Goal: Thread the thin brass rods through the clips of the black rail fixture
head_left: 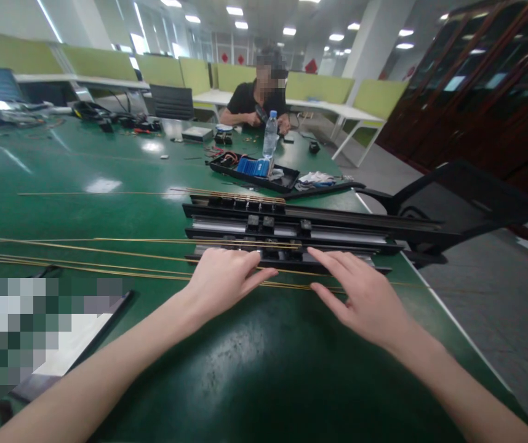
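Note:
Both bare hands hover over the front of a set of long black channel rails lying across the green table. My left hand (pixel 227 278) is by the nearest rail (pixel 360 266), thumb stretched out and apart from the index finger; its other fingers are partly hidden. On the right, my right hand (pixel 360 292) has thumb and index finger spread, with nothing visible between them. Thin brass-coloured rods (pixel 84 268) run from the left, passing beneath or behind my left hand. The middle rail (pixel 351 235) has a pale strip and small black blocks (pixel 305 227).
A black tray (pixel 287 179) with a blue finned part (pixel 252 167) and a water bottle (pixel 270 136) stand beyond the rails. Across the table sits a person (pixel 245 101) holding a dark tool. A mesh chair (pixel 467 197) is at the right edge. A blurred-out item (pixel 74 338) lies left.

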The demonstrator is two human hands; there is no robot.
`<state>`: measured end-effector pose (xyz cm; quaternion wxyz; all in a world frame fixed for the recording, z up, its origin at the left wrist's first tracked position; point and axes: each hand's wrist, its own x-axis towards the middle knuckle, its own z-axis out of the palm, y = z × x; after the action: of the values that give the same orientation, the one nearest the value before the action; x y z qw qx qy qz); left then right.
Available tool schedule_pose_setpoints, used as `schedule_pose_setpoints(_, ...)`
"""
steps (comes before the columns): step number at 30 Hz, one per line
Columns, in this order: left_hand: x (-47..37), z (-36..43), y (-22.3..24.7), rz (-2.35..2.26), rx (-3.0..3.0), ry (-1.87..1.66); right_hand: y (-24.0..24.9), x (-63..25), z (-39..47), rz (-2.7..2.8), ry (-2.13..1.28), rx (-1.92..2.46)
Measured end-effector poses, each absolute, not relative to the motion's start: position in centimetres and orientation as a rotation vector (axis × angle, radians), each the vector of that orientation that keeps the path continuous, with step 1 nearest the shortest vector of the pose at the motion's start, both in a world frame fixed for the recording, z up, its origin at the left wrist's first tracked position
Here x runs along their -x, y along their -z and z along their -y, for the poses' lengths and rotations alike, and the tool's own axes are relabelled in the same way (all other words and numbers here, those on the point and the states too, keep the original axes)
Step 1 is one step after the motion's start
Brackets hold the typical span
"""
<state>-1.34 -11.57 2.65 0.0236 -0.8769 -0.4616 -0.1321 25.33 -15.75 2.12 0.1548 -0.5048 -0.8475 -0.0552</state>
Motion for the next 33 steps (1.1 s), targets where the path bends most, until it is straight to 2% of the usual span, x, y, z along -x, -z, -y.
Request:
schedule_pose_setpoints(6, 0.4, 11.2, -2.9, 1.448, 2.680, 0.480, -1.6, -21.7, 13.8, 2.440, -0.069, 1.323)
schedule_pose_setpoints(15, 5.9, 9.4, -0.5, 1.506, 2.676, 0.293, 0.7, -22.8, 13.1, 2.433, -0.193, 1.325)
schedule_pose_setpoints(20, 7.6, 8.9, 1.3, 1.339, 2.852, 0.261, 2.3, -23.4, 12.8, 2.421, -0.145, 1.300)
schedule_pose_setpoints(33, 8.8, 8.7, 3.4, 1.426, 2.761, 0.005, 5.5, -22.6, 12.1, 2.377, -0.240, 1.215)
